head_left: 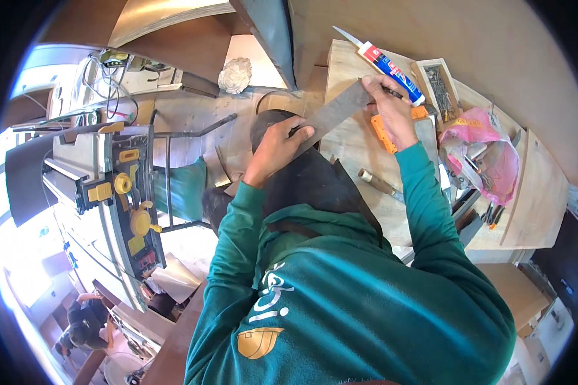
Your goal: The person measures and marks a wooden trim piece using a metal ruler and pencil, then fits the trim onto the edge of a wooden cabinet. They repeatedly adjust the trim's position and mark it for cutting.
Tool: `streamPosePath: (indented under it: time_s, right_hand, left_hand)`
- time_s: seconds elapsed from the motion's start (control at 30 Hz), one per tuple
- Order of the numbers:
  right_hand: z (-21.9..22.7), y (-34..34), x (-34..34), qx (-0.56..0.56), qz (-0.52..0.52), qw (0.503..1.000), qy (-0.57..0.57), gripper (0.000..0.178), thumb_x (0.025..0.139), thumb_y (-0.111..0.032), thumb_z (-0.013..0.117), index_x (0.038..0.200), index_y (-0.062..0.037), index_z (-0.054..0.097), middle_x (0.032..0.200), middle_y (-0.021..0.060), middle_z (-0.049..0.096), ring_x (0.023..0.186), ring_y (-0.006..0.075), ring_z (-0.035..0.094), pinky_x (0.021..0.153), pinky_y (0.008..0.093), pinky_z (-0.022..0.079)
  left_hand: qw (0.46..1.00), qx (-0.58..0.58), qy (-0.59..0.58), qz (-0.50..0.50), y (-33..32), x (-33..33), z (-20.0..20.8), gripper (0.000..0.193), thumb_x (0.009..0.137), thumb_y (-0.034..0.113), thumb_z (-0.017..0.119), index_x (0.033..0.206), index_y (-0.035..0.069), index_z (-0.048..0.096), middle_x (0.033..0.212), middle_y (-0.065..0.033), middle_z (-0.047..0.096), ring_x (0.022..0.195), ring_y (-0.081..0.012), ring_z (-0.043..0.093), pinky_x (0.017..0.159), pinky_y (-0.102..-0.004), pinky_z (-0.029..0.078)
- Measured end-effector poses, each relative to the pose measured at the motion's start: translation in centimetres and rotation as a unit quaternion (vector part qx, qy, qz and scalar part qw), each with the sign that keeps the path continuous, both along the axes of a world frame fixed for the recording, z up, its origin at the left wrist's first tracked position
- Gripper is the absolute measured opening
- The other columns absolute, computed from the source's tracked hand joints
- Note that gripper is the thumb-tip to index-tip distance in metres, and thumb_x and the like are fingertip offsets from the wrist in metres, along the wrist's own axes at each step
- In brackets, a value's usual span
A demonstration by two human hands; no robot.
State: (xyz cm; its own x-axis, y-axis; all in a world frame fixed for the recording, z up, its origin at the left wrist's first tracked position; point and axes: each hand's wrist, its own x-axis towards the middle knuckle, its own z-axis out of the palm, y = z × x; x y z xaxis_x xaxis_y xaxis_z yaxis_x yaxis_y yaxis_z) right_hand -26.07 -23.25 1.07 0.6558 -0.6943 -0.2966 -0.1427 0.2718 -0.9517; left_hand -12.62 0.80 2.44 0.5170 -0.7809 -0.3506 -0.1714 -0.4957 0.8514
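My left hand [275, 149] is closed round the lower end of a flat grey-brown strip [337, 112], thumb on top. The strip slants up to the right above my lap. At its far end my right hand [393, 112] is closed, with fingers pinching the strip's edge. A thin dark stick [392, 92] shows by those fingers; I cannot tell if it is a pencil. Just beyond lies a blue, white and red sealant cartridge [392, 72] with a pointed nozzle. An orange tool or case [384, 133] is partly hidden by my right hand.
The wooden worktable [359, 212] on the right bears a wooden box of screws [440, 86], a pink plastic bag [485, 154] and a chisel-like tool [379, 181]. A table saw [119, 186] with yellow knobs stands left. Another person [87, 321] is at the lower left.
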Motion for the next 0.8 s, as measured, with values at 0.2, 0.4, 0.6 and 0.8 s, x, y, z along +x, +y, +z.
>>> streamPosePath:
  time_s: [0.2, 0.4, 0.6, 0.8]
  right_hand:
    - [3.0, -2.9, -4.3, -0.123, -0.041, 0.984, 0.121, 0.064, 0.108, -0.060, 0.037, 0.119, -0.0086, 0.074, 0.108, 0.0083, 0.072, 0.095, 0.0182, 0.068, 0.084, 0.0333, 0.055]
    - [7.5, -7.1, -15.5, -0.326, 0.038, 0.928, 0.176, 0.053, 0.108, -0.044, 0.047, 0.109, 0.0025, 0.071, 0.091, 0.0137, 0.072, 0.081, 0.0278, 0.069, 0.075, 0.0394, 0.055]
    - [11.5, -7.1, -28.3, -0.147, 0.095, 0.846, 0.504, 0.042, 0.099, -0.037, 0.060, 0.097, 0.0027, 0.072, 0.077, 0.0166, 0.073, 0.075, 0.0326, 0.072, 0.074, 0.0436, 0.055]
    - [1.9, -3.3, -35.9, -0.244, 0.102, 0.780, 0.568, 0.033, 0.093, -0.031, 0.064, 0.092, 0.0005, 0.074, 0.085, 0.0248, 0.071, 0.082, 0.0435, 0.070, 0.080, 0.0496, 0.056]
  left_hand:
    - [0.999, -0.031, -0.031, -0.011, -0.7, -0.6, -1.4, 0.036, 0.099, 0.029, 0.066, 0.117, -0.002, 0.069, 0.103, -0.0204, 0.074, 0.097, -0.0316, 0.071, 0.091, -0.0386, 0.052]
    - [0.999, -0.028, -0.003, -0.028, -1.1, -0.9, -1.9, 0.032, 0.100, 0.026, 0.065, 0.115, -0.002, 0.070, 0.102, -0.0162, 0.075, 0.095, -0.0238, 0.069, 0.089, -0.0358, 0.052]
    - [0.996, 0.029, -0.038, -0.080, -2.0, -0.7, -1.5, 0.038, 0.101, 0.029, 0.065, 0.121, -0.004, 0.069, 0.108, -0.0194, 0.075, 0.100, -0.0256, 0.071, 0.092, -0.0370, 0.052]
    - [0.989, 0.036, -0.099, -0.101, -4.7, -1.5, 3.1, 0.042, 0.101, 0.032, 0.066, 0.126, -0.002, 0.067, 0.113, -0.0245, 0.073, 0.107, -0.0366, 0.071, 0.094, -0.0412, 0.052]
